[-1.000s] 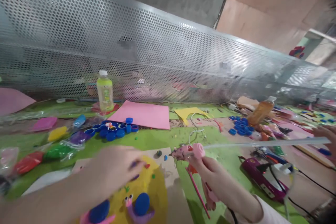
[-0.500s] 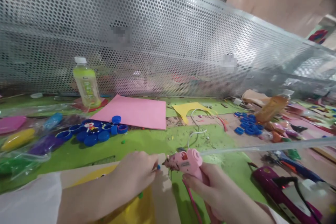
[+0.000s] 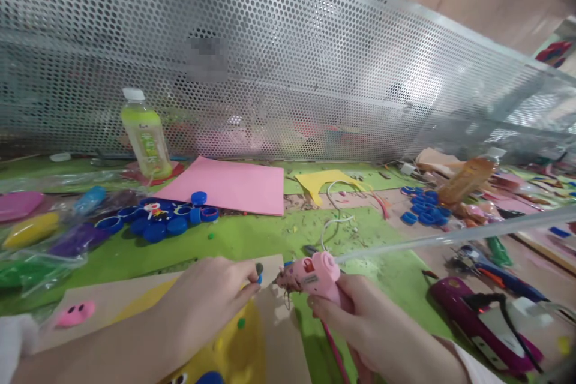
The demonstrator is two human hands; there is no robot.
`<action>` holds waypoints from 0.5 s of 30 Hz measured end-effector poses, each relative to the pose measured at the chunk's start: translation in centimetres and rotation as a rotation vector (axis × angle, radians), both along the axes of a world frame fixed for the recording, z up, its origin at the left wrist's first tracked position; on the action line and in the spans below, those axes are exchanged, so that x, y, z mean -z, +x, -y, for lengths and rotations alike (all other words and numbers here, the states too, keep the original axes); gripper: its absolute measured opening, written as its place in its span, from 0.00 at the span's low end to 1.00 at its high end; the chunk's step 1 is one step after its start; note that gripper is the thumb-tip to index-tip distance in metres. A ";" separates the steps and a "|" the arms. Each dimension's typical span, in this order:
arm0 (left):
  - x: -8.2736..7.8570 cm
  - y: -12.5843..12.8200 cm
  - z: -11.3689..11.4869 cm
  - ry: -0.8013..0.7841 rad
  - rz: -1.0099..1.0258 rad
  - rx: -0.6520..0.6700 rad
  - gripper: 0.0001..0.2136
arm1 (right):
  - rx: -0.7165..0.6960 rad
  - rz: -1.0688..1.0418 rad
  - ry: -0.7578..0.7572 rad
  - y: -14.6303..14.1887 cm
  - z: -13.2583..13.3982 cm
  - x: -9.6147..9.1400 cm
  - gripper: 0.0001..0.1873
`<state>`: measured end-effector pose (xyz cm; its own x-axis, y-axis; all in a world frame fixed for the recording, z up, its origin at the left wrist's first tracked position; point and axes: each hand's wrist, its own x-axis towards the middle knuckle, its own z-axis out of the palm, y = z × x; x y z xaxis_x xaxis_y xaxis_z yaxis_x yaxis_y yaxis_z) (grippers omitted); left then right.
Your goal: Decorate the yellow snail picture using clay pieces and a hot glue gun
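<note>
My right hand [image 3: 360,318] is wrapped round the handle of a pink hot glue gun [image 3: 312,274]. A long clear glue stick [image 3: 432,240] runs out of its back, and its nozzle points left. My left hand [image 3: 220,288] is closed, pinching a small blue piece [image 3: 260,276] between thumb and finger, just left of the nozzle and apart from it. What the piece is cannot be made out. Below that hand, a brown cardboard sheet [image 3: 281,324] bears a yellow shape [image 3: 245,345] with small green and blue bits, and a pink piece with eyes [image 3: 75,314].
Blue bottle caps [image 3: 155,230] lie at left, more caps [image 3: 425,207] at right. A green drink bottle [image 3: 146,138] stands near the perforated metal screen [image 3: 288,60]. Pink paper [image 3: 238,186] lies in front. At right are pliers [image 3: 499,273] and a purple power strip [image 3: 468,318].
My left hand has shifted left with the small blue piece, away from the nozzle. The glue gun has moved slightly left. More of the cardboard and the pink piece now shows.
</note>
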<state>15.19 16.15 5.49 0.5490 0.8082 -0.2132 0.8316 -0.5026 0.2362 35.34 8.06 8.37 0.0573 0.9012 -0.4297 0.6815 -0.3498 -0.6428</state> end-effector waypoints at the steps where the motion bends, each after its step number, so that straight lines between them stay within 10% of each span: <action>1: -0.1 -0.1 0.1 -0.008 -0.001 -0.006 0.12 | -0.004 -0.007 0.004 0.0 -0.1 0.4 0.15; 15: 1.2 0.5 -0.3 0.027 -0.009 0.065 0.13 | 0.060 -0.044 -0.017 0.2 0.2 3.4 0.15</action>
